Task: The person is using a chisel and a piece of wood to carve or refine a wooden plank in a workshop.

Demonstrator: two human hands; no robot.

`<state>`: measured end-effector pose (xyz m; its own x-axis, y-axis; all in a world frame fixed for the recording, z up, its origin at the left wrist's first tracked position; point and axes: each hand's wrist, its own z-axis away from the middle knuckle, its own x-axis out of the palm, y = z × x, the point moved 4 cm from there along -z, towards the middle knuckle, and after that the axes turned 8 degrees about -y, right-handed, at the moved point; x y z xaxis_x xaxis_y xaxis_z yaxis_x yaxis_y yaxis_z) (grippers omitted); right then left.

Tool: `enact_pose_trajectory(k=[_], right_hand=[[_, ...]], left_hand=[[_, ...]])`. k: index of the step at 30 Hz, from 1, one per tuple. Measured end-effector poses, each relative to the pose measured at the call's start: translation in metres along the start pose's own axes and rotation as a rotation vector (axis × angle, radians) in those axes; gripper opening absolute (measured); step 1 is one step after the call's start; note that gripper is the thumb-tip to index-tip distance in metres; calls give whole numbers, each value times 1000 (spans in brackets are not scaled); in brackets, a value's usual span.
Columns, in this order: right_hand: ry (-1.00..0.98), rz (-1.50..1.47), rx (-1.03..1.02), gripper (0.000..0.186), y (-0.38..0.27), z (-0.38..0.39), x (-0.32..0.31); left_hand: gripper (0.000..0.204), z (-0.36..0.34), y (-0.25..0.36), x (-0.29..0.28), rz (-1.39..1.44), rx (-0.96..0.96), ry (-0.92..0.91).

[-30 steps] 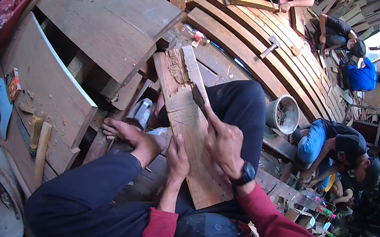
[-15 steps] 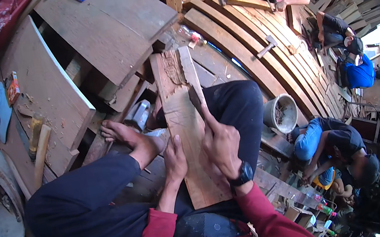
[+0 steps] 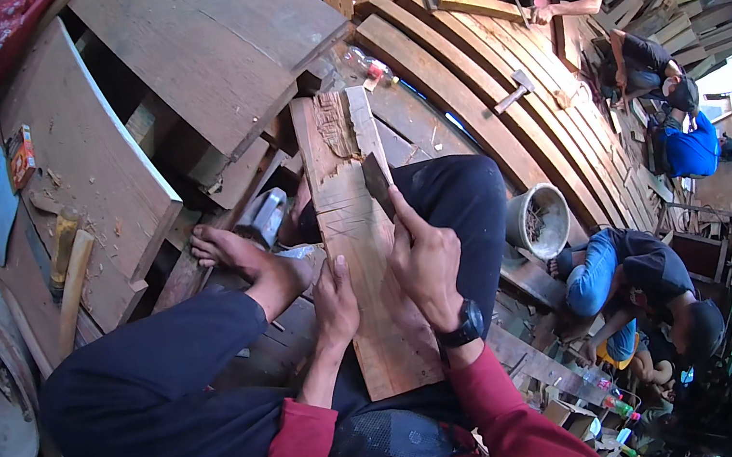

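- Around my grip is a cluttered woodworking space, with long curved planks point(image 3: 449, 87) stretching away ahead and to the right, and a co-worker in blue point(image 3: 692, 146) among others far to the right.
- Both hands are at a long wooden board point(image 3: 376, 315), which runs from near my waist out past my fingers, between my bent legs.
- My left hand point(image 3: 336, 304) holds the board's left edge, thumb lying along the top.
- My right hand point(image 3: 428, 262) is closed round a flat-bladed tool point(image 3: 376, 178), index finger stretched toward its metal; its handle is hidden in my fist.
- The blade sits at the board's right edge, just ahead of that finger; I cannot tell whether it bites in. Beyond it is a rough, gouged patch point(image 3: 334, 126).
- Right of my right hand stands a small pail point(image 3: 562, 226) with scraps inside; ahead and right, a hammer point(image 3: 514, 92) lies on the planks.
- Well left of my left hand, a yellowish-handled tool point(image 3: 67, 244) and a pale wooden handle point(image 3: 77, 287) lie side by side on a broad panel point(image 3: 112, 175) littered with shavings.
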<state>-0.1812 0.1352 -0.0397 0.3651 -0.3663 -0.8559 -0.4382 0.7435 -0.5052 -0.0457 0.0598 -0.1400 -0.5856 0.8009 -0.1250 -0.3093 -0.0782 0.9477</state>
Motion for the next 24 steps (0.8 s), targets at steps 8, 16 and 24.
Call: enact_pose_trajectory(k=[8,16,24], right_hand=[[-62,4,17,48,-2,15,-1],[-31,-28,-1,42,0,11,-3],[-22,-248,35,39,10,11,-5]], left_hand=[[54,0,-6,-3,-33,8,10],[56,3,-2,-3,-16,-51,-8],[53,-4,-6,-6,-25,3,-4]])
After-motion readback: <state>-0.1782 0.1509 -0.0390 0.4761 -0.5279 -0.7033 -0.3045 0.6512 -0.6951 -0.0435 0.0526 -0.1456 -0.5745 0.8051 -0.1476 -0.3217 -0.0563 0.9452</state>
